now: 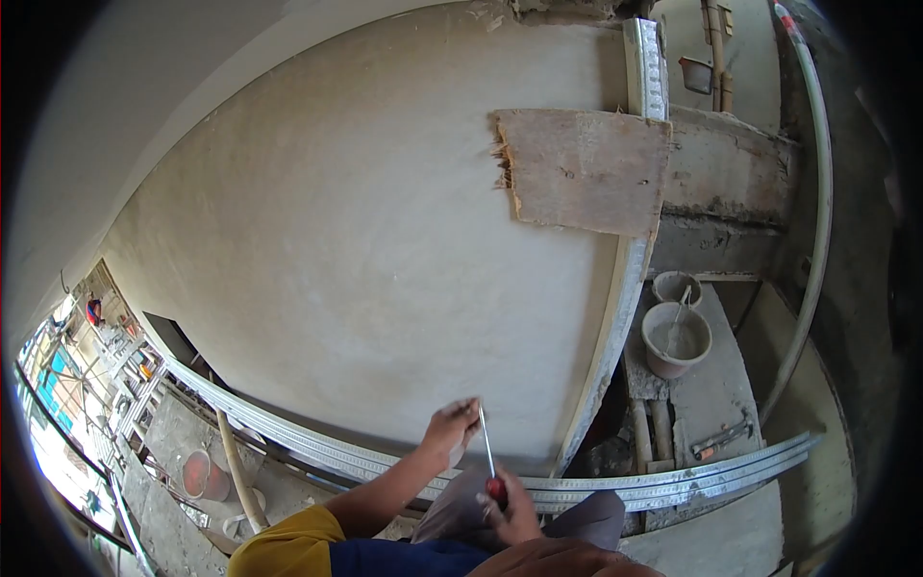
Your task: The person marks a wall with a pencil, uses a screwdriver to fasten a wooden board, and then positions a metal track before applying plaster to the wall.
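In my right hand [516,512] is a screwdriver [487,442] with a red handle, its long metal shaft pointing up and slightly left. My left hand [454,429] is closed at the tip of that shaft, fingers pinched together; whatever is between them is too small to make out. Both hands are above my lap, in front of a large smooth plastered panel [375,240]. A long perforated metal channel [615,494] runs across just beyond my knees. Another metal channel [615,317] stands along the panel's right edge.
A rough wooden board [586,173] crosses the right channel. Two buckets, a larger one [670,363] and a smaller one [670,279], stand on a plank at right, near a hammer [723,439]. Lower left are a reddish bucket [205,476] and a pole [242,471]. A person [93,310] is far left.
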{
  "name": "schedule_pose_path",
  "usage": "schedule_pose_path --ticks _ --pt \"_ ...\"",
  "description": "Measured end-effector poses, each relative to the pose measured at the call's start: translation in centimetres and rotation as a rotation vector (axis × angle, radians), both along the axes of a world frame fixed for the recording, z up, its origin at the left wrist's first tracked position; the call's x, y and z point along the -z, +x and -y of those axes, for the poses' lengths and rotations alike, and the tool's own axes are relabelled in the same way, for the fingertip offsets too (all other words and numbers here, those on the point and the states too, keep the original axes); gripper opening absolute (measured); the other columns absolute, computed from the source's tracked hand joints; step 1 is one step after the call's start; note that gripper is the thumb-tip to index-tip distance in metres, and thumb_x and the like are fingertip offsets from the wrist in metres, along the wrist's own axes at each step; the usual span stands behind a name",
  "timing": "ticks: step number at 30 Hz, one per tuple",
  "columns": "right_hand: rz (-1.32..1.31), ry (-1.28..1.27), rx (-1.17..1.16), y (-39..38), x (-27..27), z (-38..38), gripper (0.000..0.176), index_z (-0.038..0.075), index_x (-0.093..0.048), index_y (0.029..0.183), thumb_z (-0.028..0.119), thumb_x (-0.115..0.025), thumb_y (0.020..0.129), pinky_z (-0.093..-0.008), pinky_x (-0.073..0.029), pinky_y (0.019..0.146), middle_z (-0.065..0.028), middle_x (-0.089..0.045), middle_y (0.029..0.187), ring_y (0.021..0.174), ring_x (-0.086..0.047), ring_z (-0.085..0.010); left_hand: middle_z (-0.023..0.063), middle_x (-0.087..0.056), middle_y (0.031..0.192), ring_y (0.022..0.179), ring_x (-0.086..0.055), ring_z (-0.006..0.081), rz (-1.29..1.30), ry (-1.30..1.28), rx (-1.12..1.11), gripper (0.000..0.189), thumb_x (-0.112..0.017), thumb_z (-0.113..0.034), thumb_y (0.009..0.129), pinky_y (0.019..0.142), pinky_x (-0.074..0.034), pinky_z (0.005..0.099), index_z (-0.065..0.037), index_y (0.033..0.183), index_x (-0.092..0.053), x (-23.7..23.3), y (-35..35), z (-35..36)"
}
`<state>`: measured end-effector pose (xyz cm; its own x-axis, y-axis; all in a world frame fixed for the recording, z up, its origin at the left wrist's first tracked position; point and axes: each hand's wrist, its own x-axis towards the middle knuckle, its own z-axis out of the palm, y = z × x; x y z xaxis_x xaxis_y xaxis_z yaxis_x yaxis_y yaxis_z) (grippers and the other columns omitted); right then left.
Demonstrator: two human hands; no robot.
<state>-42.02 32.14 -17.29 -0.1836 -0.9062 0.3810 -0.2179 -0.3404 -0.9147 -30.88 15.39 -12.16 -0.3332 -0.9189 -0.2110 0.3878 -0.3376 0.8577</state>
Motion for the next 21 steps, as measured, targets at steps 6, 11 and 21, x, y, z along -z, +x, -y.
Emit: schedule_pose_path --ticks 6,11,21 --pt "-0.269 -0.346 0.122 -3.5 -15.1 3.8 0.056 0.003 -0.051 0.142 0.005 -0.068 0.089 -0.0379 -0.051 0.076 -0.0158 -0.059 0.094 0.08 -0.06 -0.0289 0.0065 -0.066 0.102 0.098 -0.066 0.0182 -0.258 -0.386 0.056 0.011 -0.064 -0.007 0.096 0.089 -0.055 0.0319 -0.007 0.107 -0.062 -16.3 -2.8 1.3" --pt "-0.315 -0.419 0.194 -3.8 -20.3 5.1 0.052 0.005 -0.055 0.14 0.003 -0.068 0.089 -0.035 -0.052 0.073 -0.0155 -0.059 0.092 0.077 -0.06 -0.0252 0.0052 -0.065 0.098 0.091 -0.067 0.0185 -0.202 -0.531 0.122 0.011 -0.064 -0.012 0.097 0.083 -0.056 0.0289 -0.008 0.107 -0.062 -23.5 -3.1 0.9" --pt "-0.343 -0.446 0.249 -3.6 -22.7 6.0 0.054 0.009 -0.057 0.14 0.0 -0.068 0.088 -0.0335 -0.051 0.067 -0.015 -0.058 0.091 0.073 -0.06 -0.0232 0.0022 -0.065 0.099 0.094 -0.068 0.0182 -0.343 -0.561 0.111 0.015 -0.064 -0.019 0.098 0.08 -0.058 0.027 -0.01 0.11 -0.062 -26.1 -2.6 2.7"
